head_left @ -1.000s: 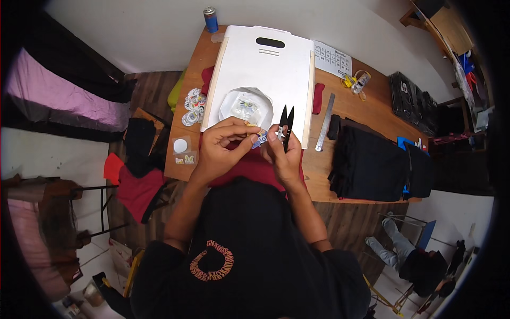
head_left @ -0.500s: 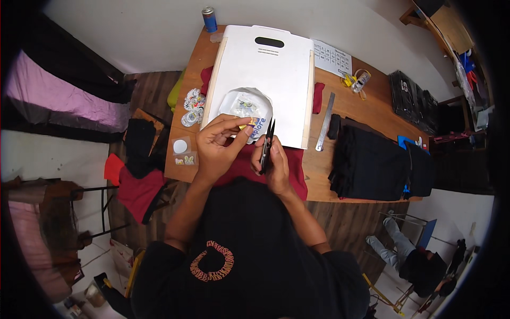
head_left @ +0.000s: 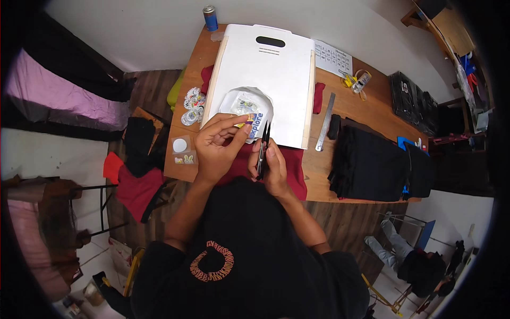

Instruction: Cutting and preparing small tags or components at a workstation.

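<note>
My left hand (head_left: 213,146) pinches a clear printed transfer (head_left: 256,126) with blue lettering and a yellow and purple part, between thumb and fingertips. In my right hand (head_left: 275,169) are black thread snips (head_left: 263,151), their blades pointing up and away from me, close to the transfer's right edge. Whether the blades touch the film I cannot tell. Both hands are over the near end of a white board (head_left: 281,69). Beyond my left fingers, a shallow white round dish (head_left: 268,98) on the board holds clear printed pieces (head_left: 243,103).
Cut round transfers (head_left: 192,106) lie left of the board, two small clear packets (head_left: 180,145) nearer. Dark red cloth (head_left: 239,162) shows under the board. To the right are a steel ruler (head_left: 325,122), folded black garments (head_left: 372,159) and tape rolls (head_left: 358,82). A can (head_left: 210,18) stands far left.
My right hand and the snips have shifted slightly left and toward me, the blades now more upright. The transfer in my left hand has turned a little, showing more lettering.
</note>
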`<state>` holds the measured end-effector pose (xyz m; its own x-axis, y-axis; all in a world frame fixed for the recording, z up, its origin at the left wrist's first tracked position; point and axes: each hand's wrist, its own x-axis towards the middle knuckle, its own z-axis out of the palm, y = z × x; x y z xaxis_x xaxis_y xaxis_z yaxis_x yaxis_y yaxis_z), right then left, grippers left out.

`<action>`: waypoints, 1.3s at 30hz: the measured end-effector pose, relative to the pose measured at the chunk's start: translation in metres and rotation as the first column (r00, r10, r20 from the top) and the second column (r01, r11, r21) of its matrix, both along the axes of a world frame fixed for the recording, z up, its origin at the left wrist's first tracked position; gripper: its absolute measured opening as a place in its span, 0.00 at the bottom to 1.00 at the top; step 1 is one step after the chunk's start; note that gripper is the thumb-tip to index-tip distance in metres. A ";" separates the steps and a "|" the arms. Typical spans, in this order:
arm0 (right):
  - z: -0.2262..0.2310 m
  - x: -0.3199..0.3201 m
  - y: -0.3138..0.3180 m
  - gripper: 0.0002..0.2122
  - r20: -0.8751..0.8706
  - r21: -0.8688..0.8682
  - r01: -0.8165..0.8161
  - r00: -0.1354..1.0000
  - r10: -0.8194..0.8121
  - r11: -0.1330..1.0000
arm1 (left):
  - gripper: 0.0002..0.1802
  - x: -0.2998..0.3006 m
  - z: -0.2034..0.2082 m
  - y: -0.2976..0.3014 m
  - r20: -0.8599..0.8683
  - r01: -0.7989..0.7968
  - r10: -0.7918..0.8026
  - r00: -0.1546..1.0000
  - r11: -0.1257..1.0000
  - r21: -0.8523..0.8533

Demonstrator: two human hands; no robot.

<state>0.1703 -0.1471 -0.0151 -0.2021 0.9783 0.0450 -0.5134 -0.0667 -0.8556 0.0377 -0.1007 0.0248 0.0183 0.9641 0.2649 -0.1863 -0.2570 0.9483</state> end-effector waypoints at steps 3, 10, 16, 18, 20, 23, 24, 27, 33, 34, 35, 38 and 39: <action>0.001 -0.002 -0.001 0.15 0.027 0.026 0.012 1.000 -0.012 1.000 | 0.12 0.000 0.002 -0.001 -0.010 -0.025 0.025 1.000 1.000 0.019; 0.004 -0.003 0.013 0.13 -0.060 0.033 0.153 0.987 -0.151 0.988 | 0.12 0.001 0.000 -0.002 -0.012 -0.038 0.039 0.999 0.998 0.046; 0.024 0.000 0.024 0.05 0.208 0.005 0.254 0.946 -0.249 0.967 | 0.10 0.004 -0.005 -0.006 0.064 -0.016 0.018 0.998 1.000 -0.023; 0.025 0.002 0.025 0.04 0.244 0.013 0.249 0.939 -0.244 0.969 | 0.10 0.004 -0.005 -0.004 0.036 -0.011 0.011 0.999 1.000 0.003; 0.027 0.005 0.025 0.04 0.155 -0.034 0.251 0.958 -0.243 0.967 | 0.11 0.003 -0.007 -0.005 0.009 -0.001 0.000 1.000 1.000 0.026; 0.028 0.008 0.026 0.04 0.210 -0.022 0.247 0.948 -0.237 0.969 | 0.11 0.000 -0.010 -0.006 -0.040 0.087 -0.085 0.996 0.995 0.050; 0.029 0.009 0.025 0.04 0.210 -0.023 0.248 0.948 -0.238 0.968 | 0.11 0.000 -0.007 -0.005 -0.108 0.089 -0.082 0.991 0.994 0.062; 0.034 0.012 0.026 0.04 0.225 -0.027 0.226 0.950 -0.215 0.974 | 0.10 -0.001 -0.003 -0.004 -0.153 0.093 -0.083 0.985 0.994 0.060; 0.029 0.015 0.026 0.07 0.355 0.033 0.202 0.913 -0.200 0.979 | 0.11 0.000 0.001 -0.003 -0.061 0.049 -0.047 0.997 0.999 0.025; 0.025 0.018 0.025 0.11 0.168 0.009 0.152 0.974 -0.151 0.988 | 0.11 0.001 0.002 -0.002 -0.051 0.014 -0.012 0.999 0.999 0.041; 0.020 0.020 0.025 0.15 -0.026 -0.006 0.098 0.995 -0.098 0.995 | 0.11 0.001 0.002 -0.002 -0.051 0.013 -0.011 0.999 0.999 0.042; 0.003 0.015 0.016 0.18 0.027 -0.020 0.069 0.997 -0.068 0.997 | 0.11 0.001 0.002 -0.001 0.003 -0.062 0.062 0.998 0.997 0.047; 0.004 0.014 0.014 0.17 0.016 -0.010 0.034 0.999 -0.034 0.999 | 0.11 0.000 0.001 -0.001 -0.015 -0.080 0.081 0.997 0.994 0.073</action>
